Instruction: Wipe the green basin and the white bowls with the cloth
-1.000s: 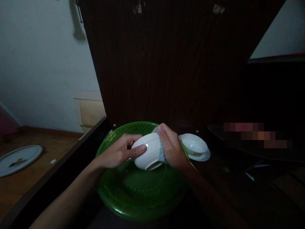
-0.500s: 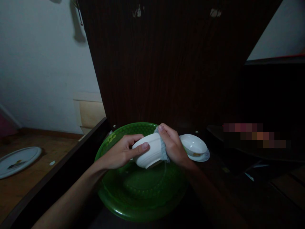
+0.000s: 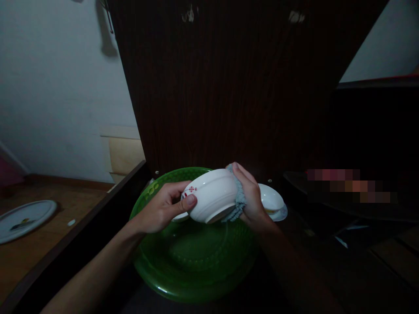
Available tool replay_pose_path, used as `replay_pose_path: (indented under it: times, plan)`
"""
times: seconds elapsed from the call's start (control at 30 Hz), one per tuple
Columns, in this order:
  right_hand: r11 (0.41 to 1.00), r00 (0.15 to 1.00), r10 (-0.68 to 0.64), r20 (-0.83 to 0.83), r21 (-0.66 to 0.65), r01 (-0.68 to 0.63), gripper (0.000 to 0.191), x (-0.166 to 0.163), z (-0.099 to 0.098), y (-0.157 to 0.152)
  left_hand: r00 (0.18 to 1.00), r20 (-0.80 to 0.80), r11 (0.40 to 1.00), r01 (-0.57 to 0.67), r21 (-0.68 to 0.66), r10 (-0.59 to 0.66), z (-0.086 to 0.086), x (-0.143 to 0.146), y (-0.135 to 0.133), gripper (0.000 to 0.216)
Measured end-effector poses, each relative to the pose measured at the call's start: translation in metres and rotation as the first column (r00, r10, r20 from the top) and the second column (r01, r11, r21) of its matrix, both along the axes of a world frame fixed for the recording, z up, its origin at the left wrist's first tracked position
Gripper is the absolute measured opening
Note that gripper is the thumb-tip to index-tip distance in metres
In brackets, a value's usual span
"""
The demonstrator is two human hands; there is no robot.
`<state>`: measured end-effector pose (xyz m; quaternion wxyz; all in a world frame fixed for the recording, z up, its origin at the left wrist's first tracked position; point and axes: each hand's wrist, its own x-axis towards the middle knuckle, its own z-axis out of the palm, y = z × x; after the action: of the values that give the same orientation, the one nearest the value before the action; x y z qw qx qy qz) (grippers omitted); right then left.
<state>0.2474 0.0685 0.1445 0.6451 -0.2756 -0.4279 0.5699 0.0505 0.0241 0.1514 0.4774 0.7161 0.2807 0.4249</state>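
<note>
A white bowl (image 3: 212, 196) with a small red mark near its rim is held tilted on its side above a green plastic basin (image 3: 193, 257). My left hand (image 3: 162, 209) grips the bowl's rim, thumb on the outside. My right hand (image 3: 250, 196) presses a grey cloth (image 3: 238, 198) against the bowl's right side. Both hands are closed round what they hold.
Behind my right hand, a white dish (image 3: 271, 198) rests on a saucer on the dark table. A dark wooden panel (image 3: 229, 87) rises behind the basin. A white round plate (image 3: 24, 218) lies on the wooden floor at the left.
The bowl has been lifted a little and turned, so the red mark now shows. My right hand with the cloth slid up and right round the bowl's side.
</note>
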Motion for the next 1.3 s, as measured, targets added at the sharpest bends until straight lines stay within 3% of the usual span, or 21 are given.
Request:
replay_pose_path:
  times: [0.2,0.4,0.6,0.83,0.97,1.07,1.2,1.3]
  plan:
    - [0.988,0.974,-0.059,0.218,0.149,0.027,0.036,0.002,-0.007,-0.002,1.0,-0.015,0.997,0.01,-0.082,-0.011,0.0,-0.001,0.0,0.044]
    - [0.955,0.879,-0.153,0.451,0.295,0.015,0.041,0.002,-0.006,-0.005,0.997,-0.066,0.994,0.023,-0.109,-0.03,0.0,0.001,0.001,0.039]
    - [0.93,0.798,-0.234,0.556,0.367,0.017,0.039,-0.005,-0.004,-0.012,0.991,-0.133,0.99,0.006,-0.139,-0.025,-0.001,0.005,0.001,0.035]
    - [0.861,0.701,-0.3,0.646,0.5,-0.092,0.034,-0.007,-0.004,-0.016,0.967,-0.253,0.994,-0.048,-0.093,0.023,-0.002,0.012,-0.004,0.038]
    - [0.894,0.73,-0.251,0.636,0.442,-0.077,0.036,-0.008,-0.008,-0.016,0.977,-0.207,0.986,-0.081,-0.143,0.05,-0.001,0.013,-0.007,0.038]
    - [0.937,0.817,-0.163,0.553,0.345,-0.047,0.038,-0.009,-0.008,-0.015,0.987,-0.118,0.986,-0.119,-0.115,0.105,0.004,0.009,-0.007,0.035]
    - [0.988,0.953,-0.013,0.301,0.149,-0.034,0.039,-0.005,-0.004,-0.01,0.995,-0.047,0.993,-0.091,-0.072,0.088,0.009,0.001,-0.007,0.034]
    - [1.0,0.996,-0.001,0.088,-0.013,0.003,0.034,-0.002,0.0,-0.004,1.0,-0.018,0.998,-0.02,-0.064,0.019,0.008,-0.002,-0.005,0.033]
